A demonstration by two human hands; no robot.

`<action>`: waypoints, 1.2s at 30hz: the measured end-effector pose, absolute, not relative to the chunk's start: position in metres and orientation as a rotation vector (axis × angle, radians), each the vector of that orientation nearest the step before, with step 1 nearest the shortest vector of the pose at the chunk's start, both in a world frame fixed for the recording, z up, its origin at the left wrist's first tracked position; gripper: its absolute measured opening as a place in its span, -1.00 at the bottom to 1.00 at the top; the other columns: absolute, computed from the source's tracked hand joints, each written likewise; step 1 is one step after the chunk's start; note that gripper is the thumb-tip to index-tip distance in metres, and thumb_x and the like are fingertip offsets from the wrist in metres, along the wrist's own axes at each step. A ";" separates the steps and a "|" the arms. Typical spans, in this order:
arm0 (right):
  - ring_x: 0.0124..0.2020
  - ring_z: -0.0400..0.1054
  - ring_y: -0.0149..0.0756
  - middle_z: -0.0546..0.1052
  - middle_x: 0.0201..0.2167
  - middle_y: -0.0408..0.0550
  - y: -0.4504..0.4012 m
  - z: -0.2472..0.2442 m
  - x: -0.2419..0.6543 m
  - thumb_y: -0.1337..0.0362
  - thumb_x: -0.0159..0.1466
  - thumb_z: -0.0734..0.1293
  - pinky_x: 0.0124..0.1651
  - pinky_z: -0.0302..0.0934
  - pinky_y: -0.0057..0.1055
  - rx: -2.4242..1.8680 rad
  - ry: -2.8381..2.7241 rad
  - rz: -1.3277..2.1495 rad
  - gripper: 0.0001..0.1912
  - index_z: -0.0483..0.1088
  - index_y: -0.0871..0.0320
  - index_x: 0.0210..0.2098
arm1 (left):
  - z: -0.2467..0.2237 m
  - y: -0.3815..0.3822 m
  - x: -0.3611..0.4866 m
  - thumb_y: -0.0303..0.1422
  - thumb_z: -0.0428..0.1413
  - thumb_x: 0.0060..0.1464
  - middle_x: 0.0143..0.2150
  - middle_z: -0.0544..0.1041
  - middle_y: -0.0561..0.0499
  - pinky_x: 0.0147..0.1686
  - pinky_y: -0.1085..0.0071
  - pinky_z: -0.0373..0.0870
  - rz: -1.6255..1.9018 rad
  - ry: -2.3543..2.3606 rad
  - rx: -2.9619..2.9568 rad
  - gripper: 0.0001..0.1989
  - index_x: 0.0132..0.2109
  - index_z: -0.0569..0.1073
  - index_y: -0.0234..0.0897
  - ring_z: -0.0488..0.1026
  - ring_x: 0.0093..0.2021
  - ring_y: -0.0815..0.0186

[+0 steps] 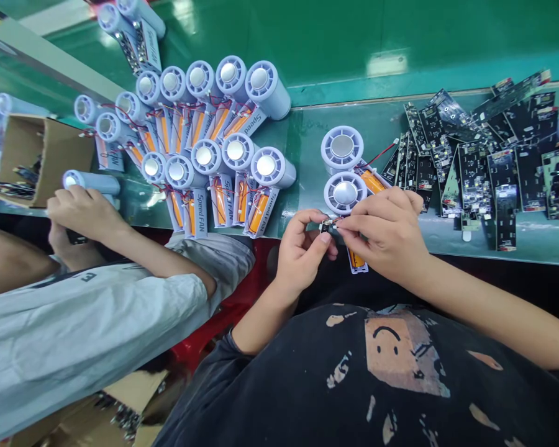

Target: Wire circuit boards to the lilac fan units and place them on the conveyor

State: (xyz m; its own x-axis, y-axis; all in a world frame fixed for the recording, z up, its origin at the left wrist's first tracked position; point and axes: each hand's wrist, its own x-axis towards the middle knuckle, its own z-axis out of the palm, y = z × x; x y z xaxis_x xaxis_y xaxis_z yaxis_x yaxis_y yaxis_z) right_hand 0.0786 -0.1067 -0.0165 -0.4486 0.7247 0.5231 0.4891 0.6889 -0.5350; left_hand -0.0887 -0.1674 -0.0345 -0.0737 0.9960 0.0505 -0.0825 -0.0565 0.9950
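Note:
My left hand (304, 251) pinches a small black circuit board (325, 227) between thumb and fingers; most of the board is hidden by the hand. From the other side, my right hand (386, 226) grips a thin wire's connector (337, 223) right against the board's edge. Whether the connector sits in its socket is too small to tell. Just behind my fingers lies a light-blue handheld fan (345, 194), its orange battery (358, 259) showing below my right hand. A second fan (341, 149) rests beyond it, with a red wire and white plug (395, 142) trailing to the right.
Black circuit boards (477, 177) are heaped at the right of the green bench (302, 167). Several fans with orange batteries (223, 155) stand in rows at the left. Further left, a co-worker's hands (86, 214) work near a cardboard box (68, 149).

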 end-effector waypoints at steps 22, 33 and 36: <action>-0.28 0.18 -0.28 0.43 -0.45 -0.15 -0.105 -0.013 0.077 0.32 0.43 0.26 -0.18 -0.07 -0.26 -0.822 -2.274 0.231 -0.63 0.38 0.11 -0.53 | -0.037 -0.168 -0.084 -0.27 0.27 0.15 -0.07 0.48 0.04 -0.70 0.72 0.33 1.428 1.260 1.111 -0.81 -0.14 0.49 -0.22 0.47 -0.53 0.60; -0.26 0.30 -0.28 0.46 -0.39 -0.14 -0.100 -0.014 0.080 0.30 0.38 0.30 -0.14 0.00 -0.25 -0.809 -2.223 0.348 -0.78 0.43 0.12 -0.41 | -0.036 -0.168 -0.084 -0.26 0.29 0.14 -0.10 0.49 0.08 -0.68 0.71 0.36 1.374 1.202 0.985 -0.78 -0.13 0.47 -0.20 0.46 -0.53 0.61; -0.21 0.31 -0.22 0.45 -0.30 -0.08 -0.098 -0.009 0.085 0.18 0.33 0.35 -0.11 0.05 -0.24 -0.812 -2.169 0.397 -0.84 0.45 0.13 -0.31 | -0.036 -0.168 -0.085 -0.27 0.27 0.16 -0.13 0.49 0.10 -0.62 0.67 0.44 1.375 1.177 0.900 -0.74 -0.05 0.42 -0.16 0.48 -0.51 0.57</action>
